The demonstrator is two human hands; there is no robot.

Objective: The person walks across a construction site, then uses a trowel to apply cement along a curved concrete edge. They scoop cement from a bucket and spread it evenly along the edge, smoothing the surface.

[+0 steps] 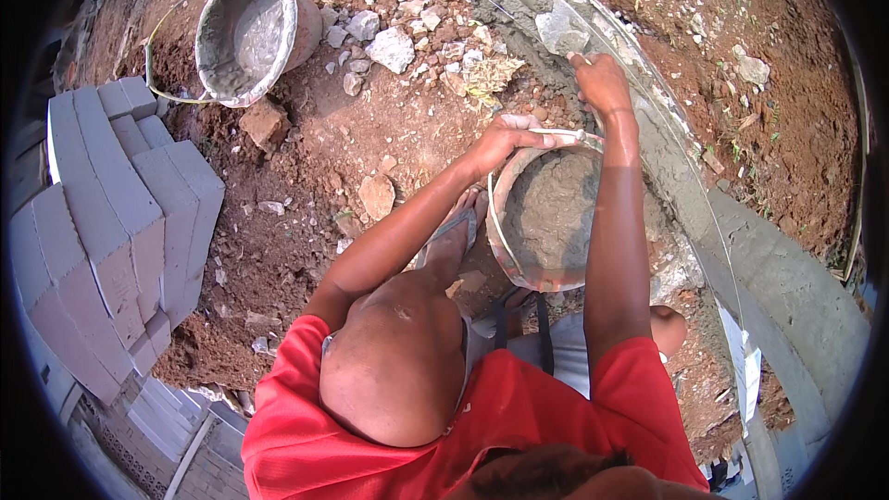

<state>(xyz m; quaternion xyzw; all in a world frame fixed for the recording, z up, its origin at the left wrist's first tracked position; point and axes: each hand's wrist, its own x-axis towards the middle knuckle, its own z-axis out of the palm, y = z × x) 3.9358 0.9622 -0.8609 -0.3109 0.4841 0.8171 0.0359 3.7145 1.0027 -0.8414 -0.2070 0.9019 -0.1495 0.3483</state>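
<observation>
My right hand (604,85) is closed round the handle of a trowel, most of which the fingers hide. The trowel's flat grey blade (562,30) lies on wet mortar (514,2) spread along the top of a low wall. My left hand (507,141) grips the far rim of a bucket (550,280), close to where its pale handle is fixed. Grey mortar (556,204) fills much of this bucket, which stands between my legs. My right forearm covers part of its right side.
Another bucket (301,32), smeared inside with mortar, lies tilted at the far left. Grey blocks (88,208) are stacked at the left. Stones (392,50) litter the reddish soil. A string (690,143) runs along the curving wall (787,287) on the right.
</observation>
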